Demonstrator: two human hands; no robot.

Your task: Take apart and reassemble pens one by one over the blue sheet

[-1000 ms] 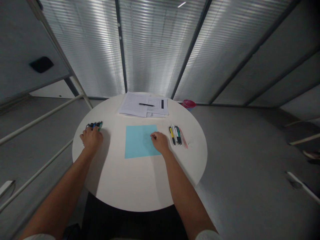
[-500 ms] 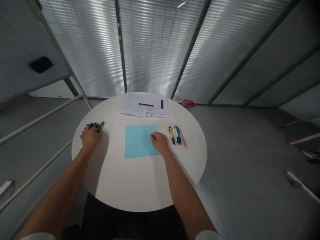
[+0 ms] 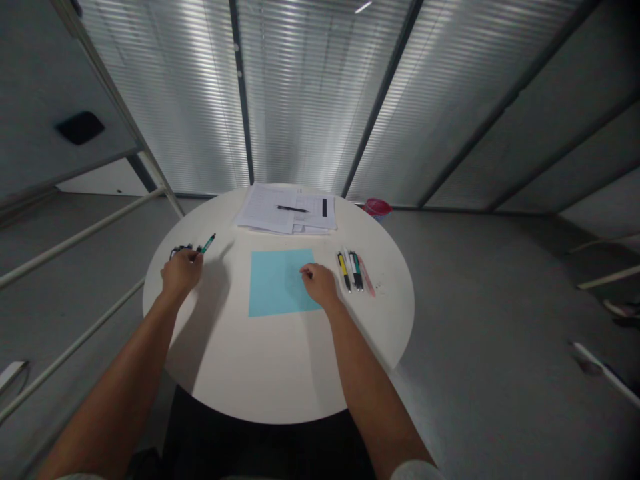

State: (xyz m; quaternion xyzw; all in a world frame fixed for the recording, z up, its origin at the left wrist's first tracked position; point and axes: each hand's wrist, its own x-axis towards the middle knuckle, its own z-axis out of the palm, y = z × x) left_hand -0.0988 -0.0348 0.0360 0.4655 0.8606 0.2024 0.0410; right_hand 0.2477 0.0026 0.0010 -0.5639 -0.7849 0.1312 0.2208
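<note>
My left hand (image 3: 182,270) pinches a green pen (image 3: 207,245) with a dark tip, raised off the table at the left. Behind that hand a cluster of dark pens (image 3: 181,251) is partly hidden. Over the right part of a light blue sheet (image 3: 275,283) rests my right hand (image 3: 319,283), its fingers curled in; whether anything is in them is hidden. Just right of it several pens lie side by side, among them a yellow and black pen (image 3: 344,272), a dark green pen (image 3: 357,271) and a pink one (image 3: 367,277).
Everything lies on a round white table (image 3: 270,373). A stack of printed papers (image 3: 265,210) with a black pen (image 3: 293,209) on top is at the far edge. A red basket (image 3: 377,208) stands on the floor beyond. White metal rails (image 3: 85,237) run along the left.
My left hand has lifted the green pen from the cluster, and its shadow has spread to the right. My right hand has stayed in place.
</note>
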